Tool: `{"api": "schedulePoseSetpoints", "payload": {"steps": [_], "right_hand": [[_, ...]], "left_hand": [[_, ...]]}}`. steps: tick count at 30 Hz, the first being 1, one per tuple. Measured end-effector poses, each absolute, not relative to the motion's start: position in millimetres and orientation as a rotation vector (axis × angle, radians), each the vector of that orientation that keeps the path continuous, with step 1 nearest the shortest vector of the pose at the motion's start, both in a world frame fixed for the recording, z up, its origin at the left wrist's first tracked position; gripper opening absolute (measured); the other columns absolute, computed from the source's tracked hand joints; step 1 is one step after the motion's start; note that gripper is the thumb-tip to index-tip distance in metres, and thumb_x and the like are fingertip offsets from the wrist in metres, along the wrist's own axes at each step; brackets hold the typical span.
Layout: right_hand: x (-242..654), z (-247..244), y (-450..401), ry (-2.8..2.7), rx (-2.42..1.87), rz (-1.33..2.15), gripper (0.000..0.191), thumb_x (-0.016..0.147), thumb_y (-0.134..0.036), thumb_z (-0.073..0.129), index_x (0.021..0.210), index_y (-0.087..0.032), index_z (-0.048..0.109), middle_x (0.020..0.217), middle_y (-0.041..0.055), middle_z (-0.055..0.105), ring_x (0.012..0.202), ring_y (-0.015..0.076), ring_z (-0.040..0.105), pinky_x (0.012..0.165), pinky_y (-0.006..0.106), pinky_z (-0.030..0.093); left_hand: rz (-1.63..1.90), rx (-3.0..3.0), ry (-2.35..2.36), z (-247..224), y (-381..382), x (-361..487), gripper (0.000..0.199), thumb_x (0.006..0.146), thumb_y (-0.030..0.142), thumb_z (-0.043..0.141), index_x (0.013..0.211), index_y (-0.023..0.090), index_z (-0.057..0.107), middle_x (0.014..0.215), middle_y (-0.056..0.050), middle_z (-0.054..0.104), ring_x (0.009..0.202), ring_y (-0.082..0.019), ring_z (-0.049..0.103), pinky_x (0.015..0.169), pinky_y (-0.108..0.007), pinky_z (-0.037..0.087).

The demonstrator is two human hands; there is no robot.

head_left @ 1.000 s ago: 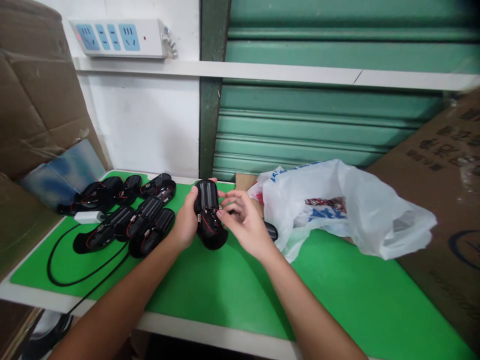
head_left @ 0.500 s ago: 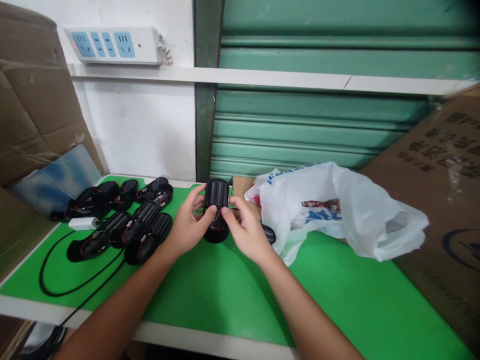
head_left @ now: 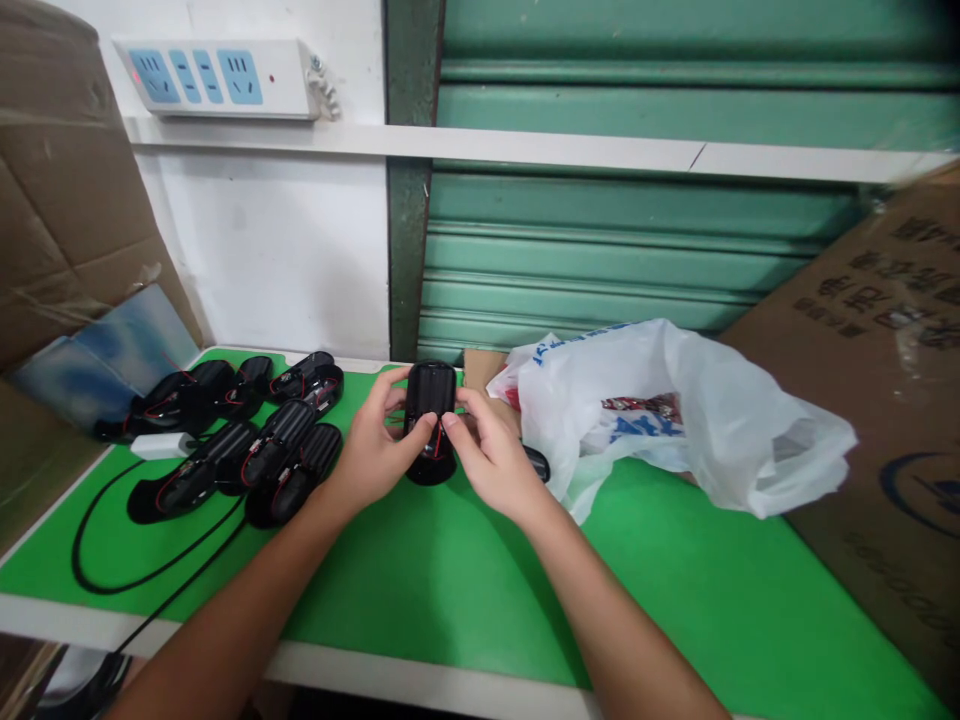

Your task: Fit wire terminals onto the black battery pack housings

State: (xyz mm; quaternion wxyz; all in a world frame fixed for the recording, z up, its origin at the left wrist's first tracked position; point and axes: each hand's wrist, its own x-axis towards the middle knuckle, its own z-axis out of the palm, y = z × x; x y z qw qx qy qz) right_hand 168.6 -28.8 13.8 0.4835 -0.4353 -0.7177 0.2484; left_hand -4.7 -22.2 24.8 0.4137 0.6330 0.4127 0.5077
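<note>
A black oval device (head_left: pixel 431 388) with ribbed compartments and thin red wires is held upright above the green table, near its back edge. My left hand (head_left: pixel 380 440) grips its left side, thumb pressed on the lower middle. From the right, my right hand (head_left: pixel 491 450) grips the same device, its thumb close beside the other thumb. The fingers behind the device are partly hidden. Several similar black devices (head_left: pixel 277 440) with red wires lie at the left of the table. Another black piece (head_left: pixel 537 463) shows just right of my right hand, partly covered.
On the green table (head_left: pixel 420 590), a white plastic bag (head_left: pixel 720 430) lies at the right. A white adapter (head_left: pixel 161 446) and black cable (head_left: pixel 82 520) are at the left. Cardboard boxes (head_left: pixel 60 180) stand at both sides. A power strip (head_left: pixel 217 78) hangs on the wall.
The camera view has shifted slightly. Both hands still hold the black device, and my left thumb has moved slightly right, closer to my right thumb.
</note>
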Motion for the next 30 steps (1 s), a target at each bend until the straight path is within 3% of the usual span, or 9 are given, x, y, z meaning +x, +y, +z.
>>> {"api": "schedulePoseSetpoints", "payload": {"steps": [6, 13, 19, 30], "right_hand": [[169.2, 12.2, -29.8, -1.775, -1.11, 0.723, 0.029, 0.105, -0.039, 0.047, 0.125, -0.021, 0.056, 0.107, 0.0099, 0.074, 0.097, 0.0256, 0.071, 0.082, 0.038, 0.057], [163.7, 6.7, -31.0, -1.74, -1.118, 0.798, 0.031, 0.107, -0.039, 0.04, 0.13, -0.022, 0.053, 0.127, 0.0135, 0.07, 0.114, 0.0266, 0.068, 0.1, 0.044, 0.054], [157.7, 6.1, -33.1, -1.693, -1.119, 0.815, 0.032, 0.107, -0.035, 0.038, 0.131, -0.02, 0.053, 0.125, 0.0138, 0.072, 0.11, 0.0263, 0.069, 0.1, 0.044, 0.055], [153.9, 2.4, -32.2, -1.67, -1.127, 0.808, 0.034, 0.106, -0.033, 0.038, 0.134, -0.02, 0.053, 0.126, 0.0152, 0.071, 0.115, 0.0272, 0.068, 0.102, 0.044, 0.054]], "left_hand": [[1.249, 1.599, 1.036, 24.2, -24.5, -3.0, 0.055, 0.092, 0.039, 0.071, 0.137, 0.02, 0.045, 0.129, -0.016, 0.072, 0.11, -0.026, 0.074, 0.07, -0.028, 0.064], [1.272, 1.626, 1.082, 23.0, -28.0, 1.2, 0.05, 0.095, 0.037, 0.067, 0.135, 0.02, 0.043, 0.128, -0.016, 0.073, 0.104, -0.024, 0.075, 0.066, -0.026, 0.063], [1.272, 1.668, 1.189, 22.3, -30.5, 3.5, 0.052, 0.093, 0.033, 0.069, 0.137, 0.02, 0.043, 0.128, -0.015, 0.074, 0.098, -0.024, 0.077, 0.061, -0.024, 0.058], [1.323, 1.788, 1.239, 13.8, -30.6, 4.9, 0.052, 0.094, 0.03, 0.066, 0.139, 0.02, 0.042, 0.132, -0.016, 0.072, 0.114, -0.028, 0.073, 0.075, -0.031, 0.059]]}}
